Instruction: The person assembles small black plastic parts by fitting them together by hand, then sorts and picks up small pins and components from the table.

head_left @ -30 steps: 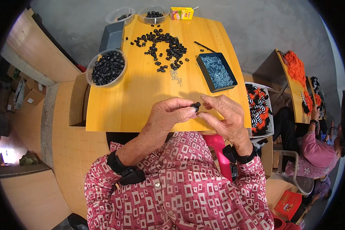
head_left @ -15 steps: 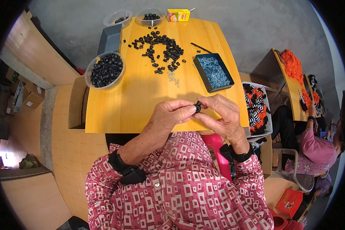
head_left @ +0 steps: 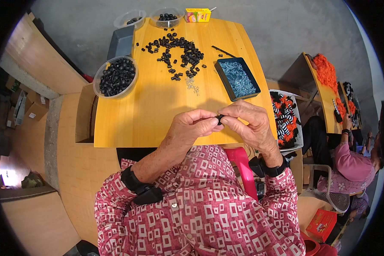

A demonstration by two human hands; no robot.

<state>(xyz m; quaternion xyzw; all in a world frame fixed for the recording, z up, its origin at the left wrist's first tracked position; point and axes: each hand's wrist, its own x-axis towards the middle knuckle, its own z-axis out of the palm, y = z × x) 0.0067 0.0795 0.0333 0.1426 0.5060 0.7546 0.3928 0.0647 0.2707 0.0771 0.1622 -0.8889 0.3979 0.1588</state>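
A small black rounded part is pinched between my two hands just above the near edge of the table. My left hand grips it from the left with thumb and forefinger. From the right, the thumb and fingertips of my right hand press on it, hiding most of its surface. Beyond my hands, many loose black parts lie scattered on the yellow table. A dark rectangular tray of small clear, bluish pieces stands right of them, and a few clear pieces lie loose.
A clear tub of black parts stands left, near a grey bin. Two clear bowls and a yellow carton line the back. To the right are a box of orange, black and white items and a seated person.
My right thumb has risen and closed in beside my right fingers at the black part, so less of the part shows. My left hand has kept its grip.
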